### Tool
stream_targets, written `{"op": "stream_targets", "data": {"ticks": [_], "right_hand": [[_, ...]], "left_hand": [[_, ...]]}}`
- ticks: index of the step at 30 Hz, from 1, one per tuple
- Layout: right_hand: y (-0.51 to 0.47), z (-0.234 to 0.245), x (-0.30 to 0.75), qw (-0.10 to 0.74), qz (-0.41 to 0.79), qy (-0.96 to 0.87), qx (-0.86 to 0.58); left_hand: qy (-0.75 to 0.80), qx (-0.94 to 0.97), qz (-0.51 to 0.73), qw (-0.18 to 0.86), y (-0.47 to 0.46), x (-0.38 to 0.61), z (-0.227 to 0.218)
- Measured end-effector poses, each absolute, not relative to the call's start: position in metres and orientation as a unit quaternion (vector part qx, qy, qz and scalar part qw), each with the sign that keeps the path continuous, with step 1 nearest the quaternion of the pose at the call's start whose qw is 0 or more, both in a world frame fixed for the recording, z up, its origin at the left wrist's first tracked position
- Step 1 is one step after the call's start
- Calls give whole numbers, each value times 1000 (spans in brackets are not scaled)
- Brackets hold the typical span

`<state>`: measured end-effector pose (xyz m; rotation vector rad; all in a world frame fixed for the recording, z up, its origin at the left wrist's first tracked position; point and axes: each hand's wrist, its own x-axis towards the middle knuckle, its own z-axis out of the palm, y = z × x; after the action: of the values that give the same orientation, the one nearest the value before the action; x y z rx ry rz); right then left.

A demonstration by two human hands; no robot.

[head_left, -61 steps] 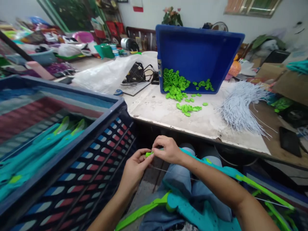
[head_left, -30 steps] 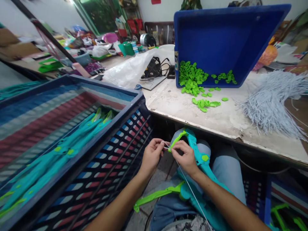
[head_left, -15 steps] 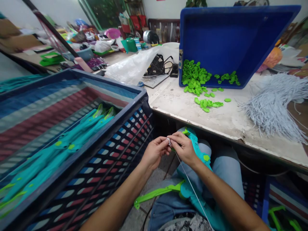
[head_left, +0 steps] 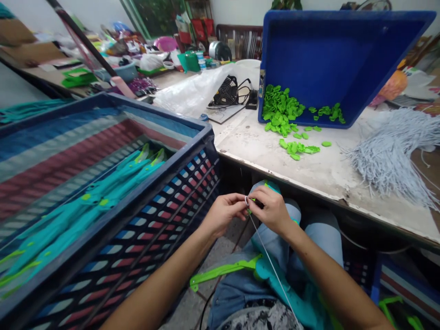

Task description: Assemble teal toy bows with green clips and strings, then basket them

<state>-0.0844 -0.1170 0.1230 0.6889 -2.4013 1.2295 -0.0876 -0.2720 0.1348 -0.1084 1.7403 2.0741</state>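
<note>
Above my lap, my left hand (head_left: 224, 214) pinches a small loop of white cord (head_left: 271, 262) between thumb and fingers. Close against it, my right hand (head_left: 272, 210) is closed on the same cord; its fingertips partly hide the loop. From there the cord runs taut down toward my waist. Across my thighs lies a teal plastic piece (head_left: 275, 279) with a bright green arm (head_left: 223, 271) sticking out to the left. My right forearm covers part of this piece.
To the left stands a dark blue crate (head_left: 206, 133) holding long teal parts (head_left: 103, 192). On the white table (head_left: 247, 151), a tipped blue bin (head_left: 319, 59) spills small green pieces (head_left: 282, 107). A bundle of pale cords (head_left: 388, 142) lies at right. A black fan (head_left: 227, 90) sits behind.
Both hands have shifted slightly right in view, and the right hand has turned a little over the loop. The cord is still pinched between them.
</note>
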Motion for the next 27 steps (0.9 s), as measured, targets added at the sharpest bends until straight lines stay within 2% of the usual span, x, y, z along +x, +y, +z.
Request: {"op": "stream_targets", "data": {"ticks": [5, 11, 16, 27], "right_hand": [[-119, 117, -81, 171, 523, -809, 208], [-114, 100, -75, 99, 620, -759, 172], [-117, 95, -65, 123, 600, -756, 231], [-128, 81, -51, 154, 526, -790, 275]], "left_hand": [[660, -53, 721, 205, -270, -85, 132], [708, -34, 665, 234, -278, -79, 130], [722, 13, 623, 301, -290, -76, 131], [822, 96, 501, 252, -304, -69, 126]]}}
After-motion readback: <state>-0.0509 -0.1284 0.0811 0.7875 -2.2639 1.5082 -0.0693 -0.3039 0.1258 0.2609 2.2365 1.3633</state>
